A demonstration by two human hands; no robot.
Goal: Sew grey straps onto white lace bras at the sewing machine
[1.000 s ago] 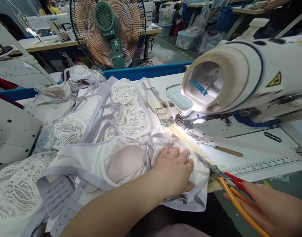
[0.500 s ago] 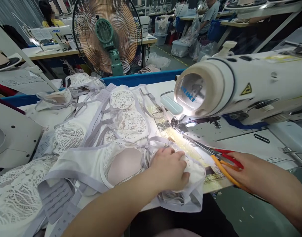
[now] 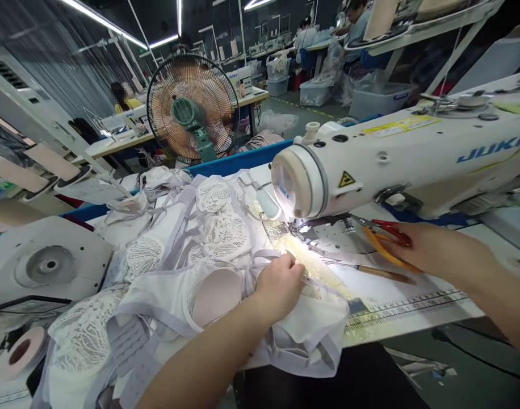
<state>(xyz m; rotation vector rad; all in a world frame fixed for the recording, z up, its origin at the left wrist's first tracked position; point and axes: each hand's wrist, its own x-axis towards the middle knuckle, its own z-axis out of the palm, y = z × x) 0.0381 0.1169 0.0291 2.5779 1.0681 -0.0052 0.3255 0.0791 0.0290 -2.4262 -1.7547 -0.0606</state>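
Observation:
My left hand [image 3: 281, 284] is closed on the edge of a white lace bra [image 3: 313, 318] with lilac-grey trim, at the table's front edge. Its fingers pinch the fabric near the strap. In my right hand [image 3: 422, 244] is a pair of scissors [image 3: 378, 247] with red and orange handles, the blades pointing left, to the right of the bra and apart from it. Below the scissors lies a thin tool with a wooden handle [image 3: 383, 274]. A lit sewing machine [image 3: 349, 165] stands just beyond both hands, its needle area close behind my left hand.
More white lace bras [image 3: 223, 233] cover the table's left side. A second machine head [image 3: 51, 261] and a tape roll [image 3: 28, 352] are at left. A printed ruler [image 3: 413, 307] runs along the front edge. Behind stands a large fan [image 3: 192, 111]; people sit farther back.
My left hand has gone from lying spread on the bra to pinching its edge. My right hand has carried the scissors up and away from the bra. The view has tilted upward.

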